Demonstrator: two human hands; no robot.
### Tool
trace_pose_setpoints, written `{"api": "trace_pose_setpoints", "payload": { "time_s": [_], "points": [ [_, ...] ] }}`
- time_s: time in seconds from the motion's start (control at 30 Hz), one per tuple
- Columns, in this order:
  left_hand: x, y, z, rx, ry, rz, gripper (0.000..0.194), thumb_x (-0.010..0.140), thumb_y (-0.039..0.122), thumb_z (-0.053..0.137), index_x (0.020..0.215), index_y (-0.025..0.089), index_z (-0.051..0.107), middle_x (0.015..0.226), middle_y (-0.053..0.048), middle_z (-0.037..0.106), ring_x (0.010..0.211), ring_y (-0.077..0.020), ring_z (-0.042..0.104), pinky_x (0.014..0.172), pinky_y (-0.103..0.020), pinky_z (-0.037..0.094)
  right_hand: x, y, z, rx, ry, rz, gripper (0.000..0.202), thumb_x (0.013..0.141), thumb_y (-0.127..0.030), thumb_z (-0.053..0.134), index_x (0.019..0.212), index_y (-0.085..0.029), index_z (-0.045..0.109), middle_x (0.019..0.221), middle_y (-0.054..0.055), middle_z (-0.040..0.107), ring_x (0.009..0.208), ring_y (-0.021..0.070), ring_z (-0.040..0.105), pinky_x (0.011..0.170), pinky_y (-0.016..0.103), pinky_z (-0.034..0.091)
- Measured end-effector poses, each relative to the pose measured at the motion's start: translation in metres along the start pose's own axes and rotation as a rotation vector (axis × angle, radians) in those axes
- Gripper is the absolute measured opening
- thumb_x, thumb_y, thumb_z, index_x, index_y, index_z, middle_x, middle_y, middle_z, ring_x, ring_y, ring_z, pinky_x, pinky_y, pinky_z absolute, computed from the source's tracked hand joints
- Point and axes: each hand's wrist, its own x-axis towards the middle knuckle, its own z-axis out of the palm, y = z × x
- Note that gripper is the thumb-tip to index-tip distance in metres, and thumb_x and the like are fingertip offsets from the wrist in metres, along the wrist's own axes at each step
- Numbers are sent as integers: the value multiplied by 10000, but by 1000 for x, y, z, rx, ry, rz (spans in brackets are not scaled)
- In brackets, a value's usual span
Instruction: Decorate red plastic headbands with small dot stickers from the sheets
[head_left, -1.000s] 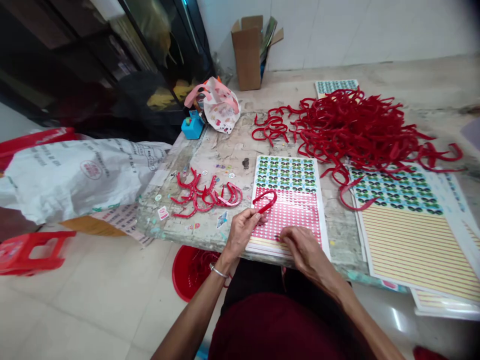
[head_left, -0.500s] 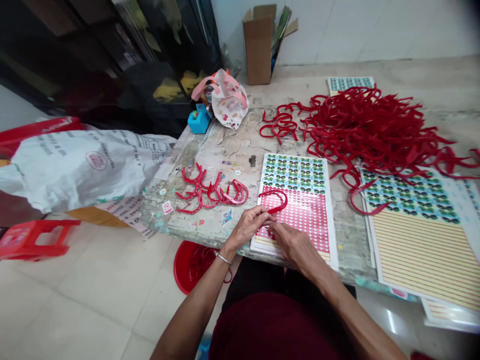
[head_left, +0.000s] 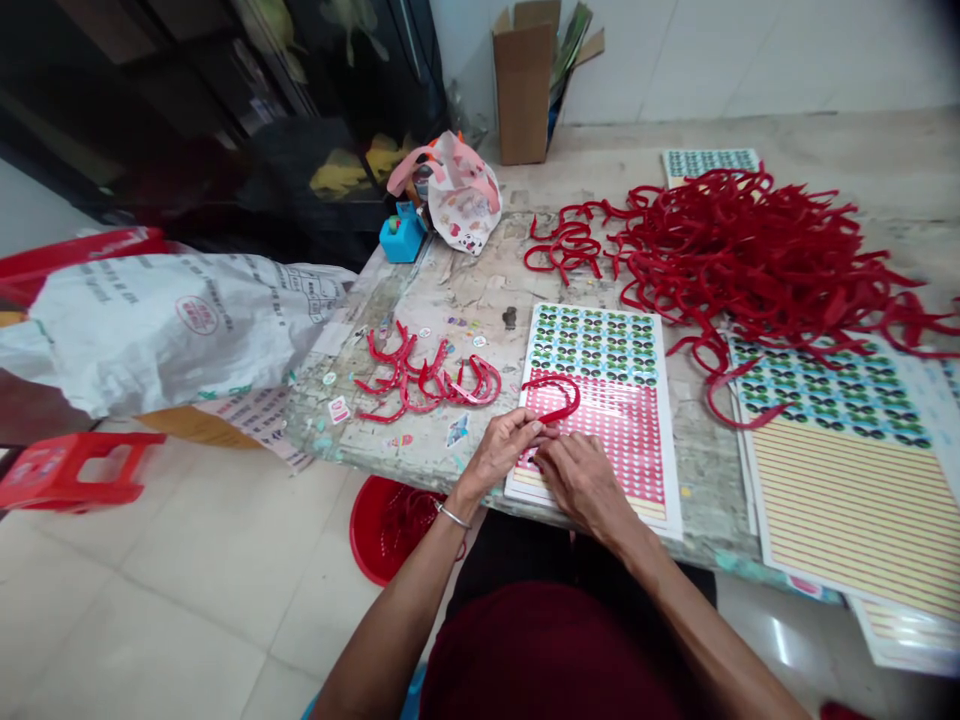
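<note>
My left hand (head_left: 504, 452) pinches one end of a curved red band (head_left: 574, 400) between thumb and fingers. The band's loop lies over a sticker sheet (head_left: 630, 415) printed with green-and-blue shapes at the top and pink rows below. Close beside it, my right hand (head_left: 581, 480) rests low on the same sheet, its fingers bent and drawn together near the left fingertips. What those right fingers hold, if anything, is hidden. To the left, several curved red bands (head_left: 431, 385) with light dotted markings lie in a loose group on the worn table (head_left: 480, 290).
A large heap of red bands (head_left: 750, 260) covers the table's right rear. More sticker sheets (head_left: 847, 500) overhang the front edge. A pink-handled bag (head_left: 465, 200), a blue box (head_left: 402, 238) and a carton (head_left: 521, 95) stand behind. A red basket (head_left: 375, 540) sits below.
My right hand has turned slightly, its fingers curling lower on the sheet by the left fingertips. The left hand keeps its pinch on the red band. The whole view has shifted a little.
</note>
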Motion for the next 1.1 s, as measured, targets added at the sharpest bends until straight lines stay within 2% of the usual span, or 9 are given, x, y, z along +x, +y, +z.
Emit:
{"api": "trace_pose_setpoints", "payload": {
  "time_s": [0.27,0.43,0.57,0.9,1.0,1.1],
  "points": [
    [0,3,3,1,15,20,255,794,395,578,834,143,573,829,-32,616,825,-158,627,843,-308,468,3,2,-2,49,-54,-37,137,898,-220,433,866,-188,562,834,72,598,780,204,462,702,337,294],
    [1,5,3,44,28,28,230,789,372,584,787,141,578,763,3,572,724,-116,575,722,-228,458,6,5,3,91,-51,-52,118,888,-207,437,885,-180,552,906,83,597,798,202,466,707,334,306],
    [1,6,2,86,43,31,221,791,354,583,768,134,593,727,7,558,677,-102,531,638,-188,427,6,6,7,140,-31,-47,93,863,-259,482,871,-180,530,908,85,593,817,210,480,715,330,331],
    [1,3,6,74,55,19,261,807,385,556,877,139,601,817,-44,650,828,-172,626,829,-315,478,4,5,5,213,72,-61,86,850,-247,484,835,-178,534,806,79,588,769,207,492,710,346,362],
    [1,2,7,65,62,20,251,804,379,567,866,137,588,823,-53,660,839,-180,643,855,-347,482,3,4,3,364,133,35,88,824,-271,530,787,-191,521,736,48,557,707,186,488,666,330,387],
    [1,0,7,66,80,24,240,805,373,570,840,136,574,824,-61,666,845,-182,652,867,-356,484,-4,15,-8,585,213,287,131,821,-317,546,786,-200,498,690,8,522,609,145,483,560,279,396]
  ]
}}
